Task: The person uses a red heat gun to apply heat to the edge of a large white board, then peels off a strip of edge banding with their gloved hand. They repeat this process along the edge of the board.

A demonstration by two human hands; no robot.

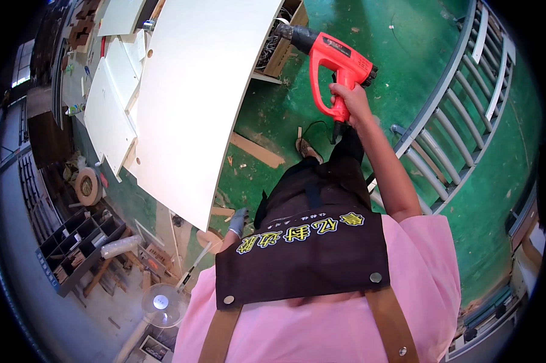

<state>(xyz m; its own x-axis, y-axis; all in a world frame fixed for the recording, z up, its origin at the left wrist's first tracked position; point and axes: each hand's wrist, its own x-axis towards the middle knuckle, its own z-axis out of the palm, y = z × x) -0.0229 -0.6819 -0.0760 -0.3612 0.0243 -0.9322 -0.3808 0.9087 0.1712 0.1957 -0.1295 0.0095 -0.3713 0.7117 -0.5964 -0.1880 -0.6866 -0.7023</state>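
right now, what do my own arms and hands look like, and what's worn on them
The right hand is ungloved and the right forearm is bare, below a loose, short, plain pink sleeve. The left hand wears a greyish glove. Only a little of the left forearm shows past the dark apron, so its sleeve end is hard to tell.

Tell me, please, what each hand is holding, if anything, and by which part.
The right hand holds the red heat gun by its handle. Whether the gloved left hand holds anything cannot be told.
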